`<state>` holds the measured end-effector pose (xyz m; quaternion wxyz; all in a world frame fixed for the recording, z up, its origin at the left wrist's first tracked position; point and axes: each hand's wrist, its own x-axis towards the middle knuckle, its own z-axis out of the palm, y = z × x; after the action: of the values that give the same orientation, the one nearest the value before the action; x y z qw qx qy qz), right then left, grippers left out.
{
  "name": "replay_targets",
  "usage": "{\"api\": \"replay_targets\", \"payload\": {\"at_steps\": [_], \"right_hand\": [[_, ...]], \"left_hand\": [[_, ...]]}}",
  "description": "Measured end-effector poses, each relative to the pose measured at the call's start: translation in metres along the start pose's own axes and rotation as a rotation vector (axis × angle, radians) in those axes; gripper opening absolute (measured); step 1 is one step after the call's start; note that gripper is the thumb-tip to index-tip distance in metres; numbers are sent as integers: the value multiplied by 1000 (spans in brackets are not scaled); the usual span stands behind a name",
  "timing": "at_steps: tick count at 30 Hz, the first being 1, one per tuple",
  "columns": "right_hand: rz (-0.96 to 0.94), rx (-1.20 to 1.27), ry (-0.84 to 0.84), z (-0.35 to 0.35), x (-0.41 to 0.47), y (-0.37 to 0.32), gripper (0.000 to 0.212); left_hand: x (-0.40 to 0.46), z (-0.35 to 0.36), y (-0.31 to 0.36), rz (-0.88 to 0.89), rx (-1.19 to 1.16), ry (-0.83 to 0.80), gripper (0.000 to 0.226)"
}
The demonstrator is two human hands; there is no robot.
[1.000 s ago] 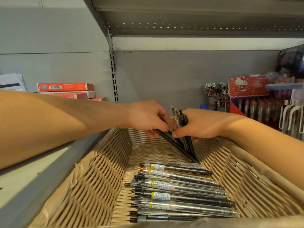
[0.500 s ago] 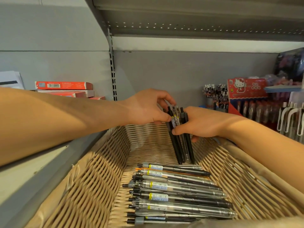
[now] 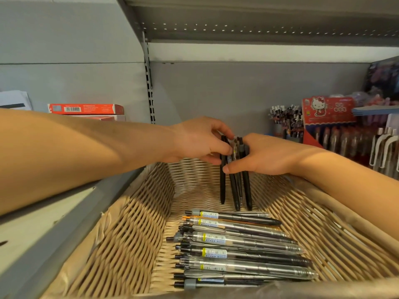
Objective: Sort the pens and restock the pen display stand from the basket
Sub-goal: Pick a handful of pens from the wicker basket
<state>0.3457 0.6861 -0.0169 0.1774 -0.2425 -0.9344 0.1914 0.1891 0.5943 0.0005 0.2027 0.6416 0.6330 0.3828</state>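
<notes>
A wicker basket (image 3: 121, 251) fills the lower view, with several grey, clear and black pens (image 3: 237, 247) lying crosswise on its bottom. Above its far end, both hands hold a bunch of black pens (image 3: 235, 186) upright, tips down. My left hand (image 3: 198, 141) pinches the leftmost black pen near its top. My right hand (image 3: 261, 156) grips the rest of the bunch, thumb across the front. The pens' upper ends are partly hidden by my fingers.
A grey shelf back and an upper shelf board (image 3: 259, 29) close in the space. Red boxes (image 3: 86, 108) sit at the left. A cup of pens (image 3: 285, 121), a red cartoon-cat pen box (image 3: 326, 117) and hanging white pens (image 3: 384, 147) stand at the right.
The black pens went from slanted to upright and were lifted higher. My left hand moved up onto the top of the leftmost pen, which now stands slightly apart from the bunch.
</notes>
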Motion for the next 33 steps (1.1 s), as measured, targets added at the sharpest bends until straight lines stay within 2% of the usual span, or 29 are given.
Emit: {"api": "replay_targets", "payload": {"at_steps": [8,13,15,18,21,23,25,27,29,31,33], "right_hand": [[-47,-68,13,2,0,-5,20],[-63,-109,50,2,-1,-3,14],[-82,-89,22,3,-1,-1,13],[-86,-50,7,3,2,-2,19],[-93,-11,-36,1,2,-2,15],[-116,-12,-64,2,2,-2,11],[-135,-29,-67,3,1,-3,11],[-134,-37,-64,4,1,-4,19],[-126,-50,-71,4,2,-5,26],[-121,-43,-84,3,2,-5,29],[-125,-31,-83,3,3,-3,30]], "left_hand": [[-1,-1,-1,-54,-180,-49,30],[2,-10,-3,-63,-48,-103,31],[0,-14,-7,-174,67,-204,28],[-10,-11,-15,-353,356,-502,11],[-17,2,-13,-400,603,-730,30],[-18,11,-7,-359,736,-740,35],[-18,17,-4,-347,808,-740,26],[-19,18,-2,-333,909,-770,17],[-21,17,-1,-294,1001,-787,19],[-21,15,-2,-248,1001,-766,24],[-16,13,-6,-240,878,-688,16]]}}
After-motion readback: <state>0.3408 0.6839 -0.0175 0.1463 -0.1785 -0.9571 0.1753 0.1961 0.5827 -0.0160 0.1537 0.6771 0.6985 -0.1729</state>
